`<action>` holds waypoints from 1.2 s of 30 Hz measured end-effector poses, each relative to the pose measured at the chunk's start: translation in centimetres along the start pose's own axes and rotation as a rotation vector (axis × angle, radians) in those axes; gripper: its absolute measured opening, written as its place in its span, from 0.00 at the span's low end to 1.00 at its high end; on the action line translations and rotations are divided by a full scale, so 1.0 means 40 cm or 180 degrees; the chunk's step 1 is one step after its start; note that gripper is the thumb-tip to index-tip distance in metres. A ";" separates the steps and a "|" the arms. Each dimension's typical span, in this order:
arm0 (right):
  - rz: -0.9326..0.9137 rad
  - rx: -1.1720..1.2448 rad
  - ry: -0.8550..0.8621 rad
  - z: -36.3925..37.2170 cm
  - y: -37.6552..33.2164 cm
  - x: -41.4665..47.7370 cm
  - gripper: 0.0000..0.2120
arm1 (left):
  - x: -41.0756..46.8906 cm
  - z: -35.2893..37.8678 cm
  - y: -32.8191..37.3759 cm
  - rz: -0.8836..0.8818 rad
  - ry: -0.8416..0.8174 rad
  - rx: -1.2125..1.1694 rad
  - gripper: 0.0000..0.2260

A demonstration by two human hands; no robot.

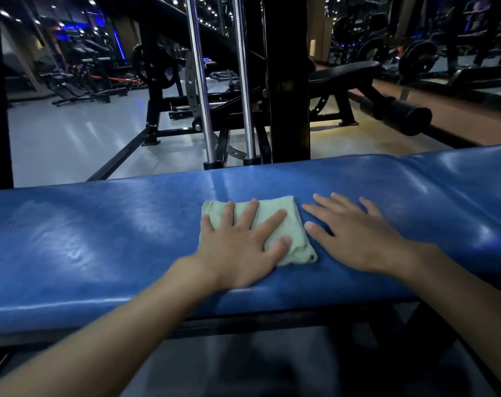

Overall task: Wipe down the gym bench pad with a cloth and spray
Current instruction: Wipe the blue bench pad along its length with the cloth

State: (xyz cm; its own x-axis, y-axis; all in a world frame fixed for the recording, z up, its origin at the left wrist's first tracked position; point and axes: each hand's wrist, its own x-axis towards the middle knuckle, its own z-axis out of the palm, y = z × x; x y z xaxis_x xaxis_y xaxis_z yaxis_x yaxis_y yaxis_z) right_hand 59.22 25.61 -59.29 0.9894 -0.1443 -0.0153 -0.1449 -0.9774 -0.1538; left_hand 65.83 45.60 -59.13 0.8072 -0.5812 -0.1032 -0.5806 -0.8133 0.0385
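Note:
A long blue bench pad (100, 239) runs across the view from left to right. A folded pale green cloth (275, 207) lies on its middle. My left hand (240, 247) presses flat on the cloth with fingers spread, covering its near left part. My right hand (355, 233) lies flat and open on the bare pad just right of the cloth, its thumb close to the cloth's edge. No spray bottle is in view.
Behind the pad stand two chrome guide rods (203, 104) and a black upright post (289, 81) of a machine frame. A black bench (344, 71) and a foam roller (401, 116) stand at the back right. Grey floor (71, 138) lies at the left.

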 end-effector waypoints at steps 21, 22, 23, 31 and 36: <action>0.0012 0.0073 0.0000 -0.001 -0.002 0.000 0.28 | 0.127 -0.023 -0.079 0.0092 0.0050 0.0053 0.25; 0.0020 0.0082 -0.0021 -0.003 -0.003 -0.001 0.28 | 0.072 -0.014 -0.070 0.0156 0.0049 0.0036 0.25; 0.0028 0.0074 -0.0047 -0.006 -0.004 -0.002 0.28 | 0.019 -0.008 -0.063 0.0210 0.0045 0.0042 0.25; -0.0103 0.0268 0.0048 -0.009 -0.034 0.027 0.28 | -0.080 0.004 -0.057 0.0250 0.0026 0.0035 0.28; -0.0097 0.0060 -0.0061 0.006 -0.035 0.027 0.28 | 0.103 -0.016 -0.104 0.0076 -0.0019 0.0014 0.24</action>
State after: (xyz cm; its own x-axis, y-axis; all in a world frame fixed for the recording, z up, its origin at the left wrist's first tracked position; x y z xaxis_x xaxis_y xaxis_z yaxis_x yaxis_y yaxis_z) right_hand 60.48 26.85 -59.34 0.9934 -0.1114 -0.0292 -0.1148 -0.9782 -0.1731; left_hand 71.64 46.57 -59.08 0.7925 -0.6003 -0.1081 -0.6002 -0.7990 0.0367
